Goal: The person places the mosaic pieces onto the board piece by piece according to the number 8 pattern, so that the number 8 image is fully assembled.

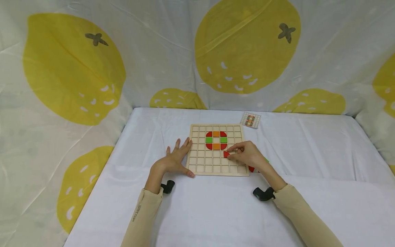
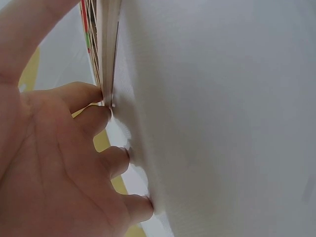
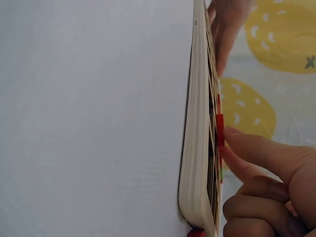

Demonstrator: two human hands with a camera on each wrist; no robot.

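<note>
A square wooden grid board (image 1: 197,161) lies on the white cloth. Set in its cells is a ring of red, orange (image 1: 216,146) and green (image 1: 209,140) tiles around a bare cell. My right hand (image 1: 248,154) pinches a red tile (image 1: 226,154) with a rounded side between thumb and index finger, just below the ring's lower right corner. In the right wrist view, that red tile (image 3: 220,131) stands at the board's top face. My left hand (image 1: 172,162) is spread along the left edge, fingertips at the rim and thumb at the near corner.
A small pattern card (image 1: 250,120) showing a coloured grid lies past the board's far right corner. Partly hidden under my right hand, a red tile (image 1: 251,168) and a green tile (image 1: 267,160) lie beside the board's right edge. A lemon-print cloth (image 1: 247,48) hangs behind.
</note>
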